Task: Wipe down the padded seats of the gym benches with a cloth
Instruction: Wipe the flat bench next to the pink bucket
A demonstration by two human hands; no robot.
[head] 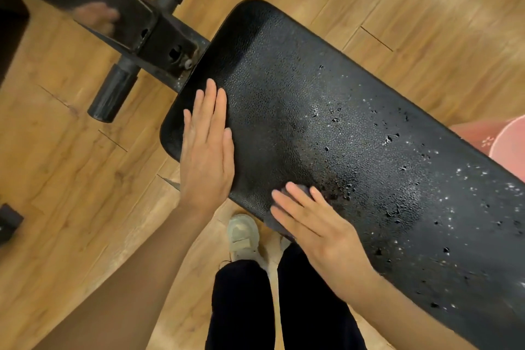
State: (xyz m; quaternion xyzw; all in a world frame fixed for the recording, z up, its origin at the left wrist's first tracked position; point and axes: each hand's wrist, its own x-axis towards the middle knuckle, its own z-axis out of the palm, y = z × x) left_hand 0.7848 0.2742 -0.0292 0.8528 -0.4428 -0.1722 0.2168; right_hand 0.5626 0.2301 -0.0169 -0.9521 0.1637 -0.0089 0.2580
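I see the left hand (206, 148) lying flat at about 9 o'clock from picture centre, palm down on the near-left end of the bench pad (326, 136); its fingers (220, 105) are straight and pressed together, pointing toward 12 o'clock, holding nothing. The right hand (315, 227) sits at about 5 o'clock from centre, fingers straight and slightly spread, pointing toward 10 o'clock, pressing a dark cloth (277, 226) against the near edge of the pad. Only a little of the cloth shows, past the fingertips and under the little-finger side of the hand; the rest is hidden by the palm. The pad is black and pebbled, running from 11 o'clock down to 4 o'clock, with small tears and white specks across its right half. Beyond its far end, at 10 o'clock, I note the black metal frame (159, 37) with two round foam rollers (112, 94), one at each side of it. A blurred bare foot (99, 18) shows at 10 o'clock near the frame. At 6 o'clock, dark trousers (241, 307) and a pale shoe (244, 236) stand on the wooden floor (71, 179). A pink thing (500, 133) peeks out at 3 o'clock behind the pad.
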